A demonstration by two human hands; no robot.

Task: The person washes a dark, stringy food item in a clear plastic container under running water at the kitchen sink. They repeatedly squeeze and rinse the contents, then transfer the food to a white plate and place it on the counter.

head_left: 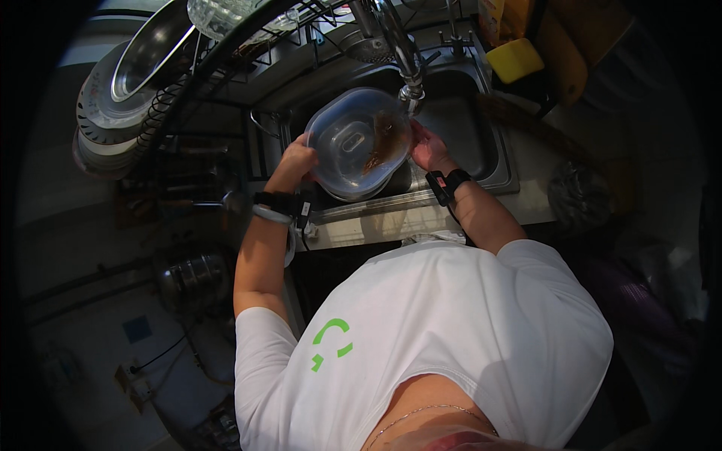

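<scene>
A clear plastic container (344, 155), oval with rounded corners, is held over the left part of a stainless steel sink (505, 169). Brown liquid with small bits lies along its right side. My left hand (297, 162) grips its left rim, the fingers curled at the edge. At the right edge is my right hand (430, 147), its fingers partly hidden behind the container wall, so its hold there shows only in part. The chrome faucet (413, 90) stands just beyond the container's upper right edge. The rim of another round vessel shows under the container's near side.
A black wire dish rack (192, 96) at the left holds stacked plates (107, 135), a steel bowl (149, 51) and a clear glass bowl (217, 17). A yellow sponge (514, 60) sits at the right beside a wooden cutting board (564, 67). A grey plastic bag (578, 191) lies on the right counter.
</scene>
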